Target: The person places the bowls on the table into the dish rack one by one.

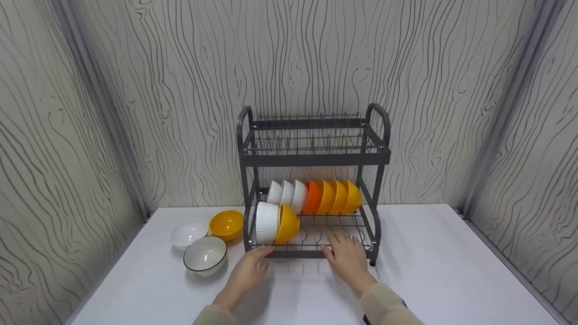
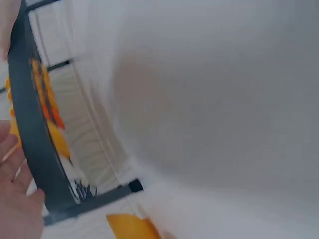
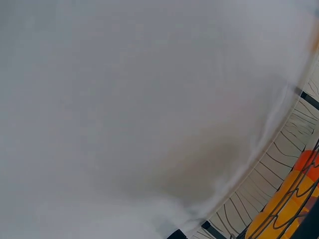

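A black two-tier dish rack stands on the table. Along the back of its lower tier several bowls stand on edge in a row: white bowls, an orange-red bowl and yellow bowls. In front of them at the left, a ribbed white bowl leans with a yellow bowl. My left hand has its fingertips at the rack's front bar, below these two; the left wrist view shows its fingers loosely extended. My right hand lies over the bar's right part, fingers reaching above the wires.
Left of the rack, three bowls sit upright on the white table: a white bowl, a yellow bowl and a dark-rimmed white bowl. Only wires show on the upper tier. Patterned panels enclose the back and sides.
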`<state>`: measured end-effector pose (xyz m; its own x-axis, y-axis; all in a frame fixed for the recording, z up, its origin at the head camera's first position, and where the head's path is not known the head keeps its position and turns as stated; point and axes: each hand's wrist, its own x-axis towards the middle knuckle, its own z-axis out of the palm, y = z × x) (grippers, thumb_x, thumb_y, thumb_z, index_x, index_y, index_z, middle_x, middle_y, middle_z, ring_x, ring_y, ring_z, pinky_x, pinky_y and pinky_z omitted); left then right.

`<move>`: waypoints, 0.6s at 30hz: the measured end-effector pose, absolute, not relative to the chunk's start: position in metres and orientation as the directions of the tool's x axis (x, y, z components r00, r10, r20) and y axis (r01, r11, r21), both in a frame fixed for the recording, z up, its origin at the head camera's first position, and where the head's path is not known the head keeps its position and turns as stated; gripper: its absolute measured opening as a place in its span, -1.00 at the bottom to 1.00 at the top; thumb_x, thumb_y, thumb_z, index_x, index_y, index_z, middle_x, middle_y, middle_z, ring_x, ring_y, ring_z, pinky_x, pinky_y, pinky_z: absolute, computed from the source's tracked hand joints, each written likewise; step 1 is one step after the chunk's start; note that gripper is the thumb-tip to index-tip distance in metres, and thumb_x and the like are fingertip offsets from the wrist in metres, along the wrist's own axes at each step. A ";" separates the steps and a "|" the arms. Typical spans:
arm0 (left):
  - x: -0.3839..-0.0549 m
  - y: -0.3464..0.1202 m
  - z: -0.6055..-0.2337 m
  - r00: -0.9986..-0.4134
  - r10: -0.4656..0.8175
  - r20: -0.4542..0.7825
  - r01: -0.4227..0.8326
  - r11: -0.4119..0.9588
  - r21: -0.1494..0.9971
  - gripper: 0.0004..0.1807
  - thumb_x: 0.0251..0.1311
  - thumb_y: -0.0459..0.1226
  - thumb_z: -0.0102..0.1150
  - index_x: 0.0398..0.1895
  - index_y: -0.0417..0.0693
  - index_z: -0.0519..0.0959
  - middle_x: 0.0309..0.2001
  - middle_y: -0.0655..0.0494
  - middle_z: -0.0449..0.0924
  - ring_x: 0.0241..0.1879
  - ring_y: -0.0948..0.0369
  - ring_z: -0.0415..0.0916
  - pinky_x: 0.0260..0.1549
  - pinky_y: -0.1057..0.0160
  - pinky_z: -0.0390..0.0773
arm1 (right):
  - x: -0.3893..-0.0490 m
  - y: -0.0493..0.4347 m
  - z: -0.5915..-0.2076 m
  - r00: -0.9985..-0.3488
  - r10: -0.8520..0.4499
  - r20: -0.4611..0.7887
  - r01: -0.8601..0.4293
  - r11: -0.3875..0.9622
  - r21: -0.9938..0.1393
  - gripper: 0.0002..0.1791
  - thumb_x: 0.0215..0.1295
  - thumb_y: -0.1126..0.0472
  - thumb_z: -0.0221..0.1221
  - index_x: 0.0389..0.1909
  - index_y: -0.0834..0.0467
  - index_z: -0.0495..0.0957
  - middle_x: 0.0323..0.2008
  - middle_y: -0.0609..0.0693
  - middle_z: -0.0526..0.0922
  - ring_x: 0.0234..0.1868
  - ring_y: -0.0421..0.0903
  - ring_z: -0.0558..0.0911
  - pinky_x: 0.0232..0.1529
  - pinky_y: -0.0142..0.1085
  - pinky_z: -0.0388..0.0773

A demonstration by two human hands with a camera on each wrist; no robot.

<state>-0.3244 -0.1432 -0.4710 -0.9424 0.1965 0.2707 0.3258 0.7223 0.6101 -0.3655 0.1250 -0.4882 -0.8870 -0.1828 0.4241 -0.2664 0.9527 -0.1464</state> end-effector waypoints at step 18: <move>-0.392 -0.208 -0.463 -0.969 -0.128 0.210 0.025 0.799 0.601 -0.49 0.23 -0.25 0.02 0.24 -0.24 0.32 0.27 -0.24 0.30 0.27 -0.17 0.23 0.27 -0.15 0.20 | -0.369 0.126 -0.495 -0.825 -0.202 0.527 -0.281 0.957 -0.073 -0.52 0.28 -0.17 -0.02 0.00 0.08 0.53 -0.06 0.04 0.62 -0.01 0.05 0.58 0.02 -0.02 0.51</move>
<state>-0.3920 -0.2081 -0.4635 -0.9693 -0.1278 0.2099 0.0248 0.7988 0.6010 -0.3695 0.1261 -0.4953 -0.8252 -0.2022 0.5274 -0.2812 0.9568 -0.0733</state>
